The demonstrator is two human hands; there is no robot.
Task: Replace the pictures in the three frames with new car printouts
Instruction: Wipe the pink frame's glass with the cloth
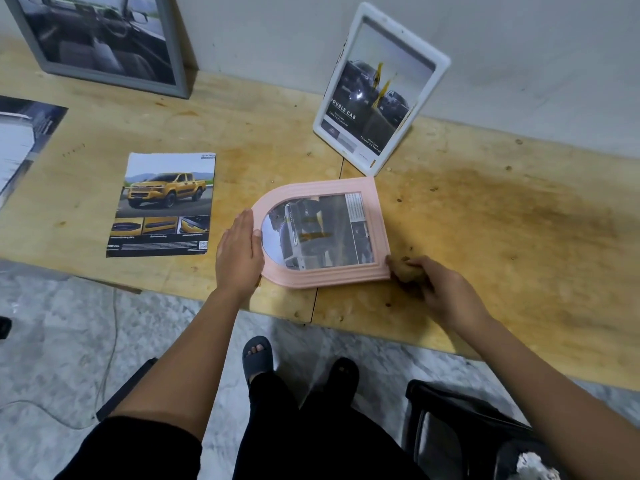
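Note:
A pink arched frame (375, 216) lies face up on the wooden table (485, 220), with a grey car picture behind its glass. My left hand (239, 252) grips its rounded left end, thumb on the front rim. At the frame's lower right corner my right hand (429, 284) holds the edge with curled fingers. Left of the frame lies a printout of a yellow pickup truck (162, 202). A white frame (377, 88) with a dark car picture leans on the wall behind. A grey frame (104, 39) with a car interior picture leans at the back left.
More printed sheets (24, 140) lie at the table's far left edge. Below the table edge are my legs, sandalled feet, a marble floor with a cable (107, 358), and a dark chair (467, 431) at the lower right.

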